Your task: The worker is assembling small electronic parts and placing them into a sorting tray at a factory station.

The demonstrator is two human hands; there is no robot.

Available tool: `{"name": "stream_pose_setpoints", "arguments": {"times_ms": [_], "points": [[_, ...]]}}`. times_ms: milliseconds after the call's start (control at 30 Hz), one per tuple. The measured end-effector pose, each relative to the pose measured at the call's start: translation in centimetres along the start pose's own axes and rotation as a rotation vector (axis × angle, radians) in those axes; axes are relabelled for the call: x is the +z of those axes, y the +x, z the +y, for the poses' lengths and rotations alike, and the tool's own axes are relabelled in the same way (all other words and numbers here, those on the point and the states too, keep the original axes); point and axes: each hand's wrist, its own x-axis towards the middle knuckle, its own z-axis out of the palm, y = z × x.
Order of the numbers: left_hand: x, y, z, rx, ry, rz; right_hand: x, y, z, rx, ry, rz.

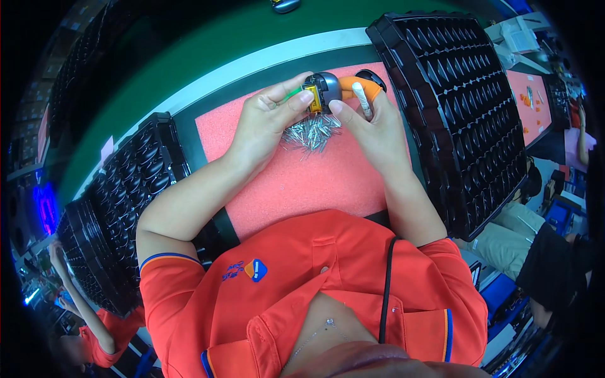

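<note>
Above the far part of a pink foam mat [296,189], my left hand [268,116] pinches a small device with a dark grey rounded shell [326,88]. A yellow piece [314,99] shows at its exposed side, and something green peeks out by the left fingers. My right hand [375,129] wears orange finger covers and meets the shell from the right, its thumb close to the device. A white stick [360,96] is tucked in that hand, pointing up past the fingers. Beneath the device lies a heap of thin silver pins [312,133].
Black moulded trays with rows of pockets stand at the right [447,94] and the left [135,170]. A black round part [372,77] sits behind my right fingers. Beyond a pale strip runs a green surface [189,50] with a dark device [285,5]. Other people are at both sides.
</note>
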Motion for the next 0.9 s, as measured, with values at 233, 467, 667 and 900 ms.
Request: {"name": "stream_pose_setpoints", "arguments": {"times_ms": [233,467,667,900], "points": [[-0.1,0.0,-0.2,-0.009,-0.010,0.003,-0.1,0.3,0.3,0.010,-0.016,-0.020],[0.0,0.1,-0.1,-0.031,-0.085,-0.060,-0.3,0.7,1.4,0.096,0.096,-0.103],[0.1,0.3,0.1,-0.052,-0.093,-0.062,-0.7,1.1,2.3,0.050,0.160,-0.097],[-0.7,1.1,-0.2,-0.110,-0.293,-0.020,-1.3,0.5,4.8,-0.297,-0.479,-0.121]]}}
